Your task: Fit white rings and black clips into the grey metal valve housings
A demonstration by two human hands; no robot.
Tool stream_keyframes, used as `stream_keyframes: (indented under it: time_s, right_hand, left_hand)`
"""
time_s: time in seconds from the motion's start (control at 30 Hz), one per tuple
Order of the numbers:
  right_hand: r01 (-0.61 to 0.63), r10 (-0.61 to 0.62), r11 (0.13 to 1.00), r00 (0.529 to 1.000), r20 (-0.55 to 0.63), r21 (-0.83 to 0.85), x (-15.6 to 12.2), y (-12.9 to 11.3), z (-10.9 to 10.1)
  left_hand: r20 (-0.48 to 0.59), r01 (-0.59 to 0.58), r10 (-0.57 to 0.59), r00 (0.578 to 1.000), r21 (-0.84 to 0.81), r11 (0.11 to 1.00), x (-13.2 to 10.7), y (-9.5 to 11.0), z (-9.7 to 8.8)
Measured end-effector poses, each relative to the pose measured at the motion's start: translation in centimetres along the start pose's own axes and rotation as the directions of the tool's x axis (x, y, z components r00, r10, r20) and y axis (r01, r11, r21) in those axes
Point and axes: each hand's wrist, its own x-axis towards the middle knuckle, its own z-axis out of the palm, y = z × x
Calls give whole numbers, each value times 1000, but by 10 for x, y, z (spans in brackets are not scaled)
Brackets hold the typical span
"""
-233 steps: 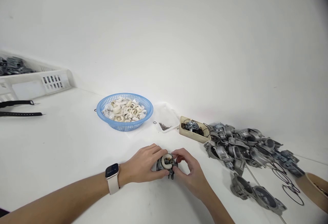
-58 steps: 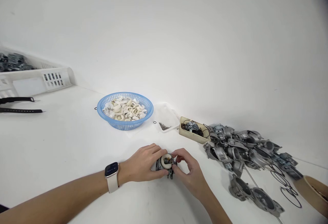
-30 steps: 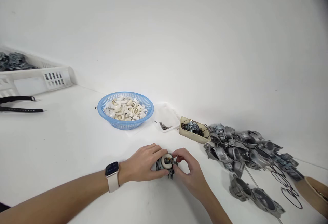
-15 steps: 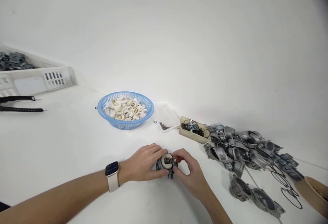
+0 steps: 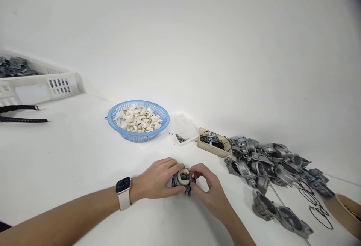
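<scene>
A grey metal carburetor body (image 5: 188,192) sits on the white table, with a white C-shaped float (image 5: 180,178) lying in its top. My left hand (image 5: 159,178) is closed around the carburetor's left side, thumb along the near edge and fingers over the far edge. At the opposite side, my right hand (image 5: 208,189) grips it between thumb and fingertips, close to the float's hinge end. Whether a small part is pinched in those right fingertips is hidden.
Beyond my hands are a blue basket (image 5: 138,138) of white floats, a white tray (image 5: 188,122) with thin metal pins, and a cream box (image 5: 211,148) of black rings. Grey metal bowls (image 5: 259,167) are piled right, near a tan container (image 5: 335,210). A white crate (image 5: 31,92) stands far left.
</scene>
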Motion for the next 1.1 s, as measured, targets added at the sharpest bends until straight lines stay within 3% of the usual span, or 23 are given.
stream_keyframes:
  time_s: [1.1]
  right_hand:
    - [40,-40,999,999,-15,32,-1,6,2]
  left_hand:
    - [30,22,-21,999,-12,1000,0,0,-1]
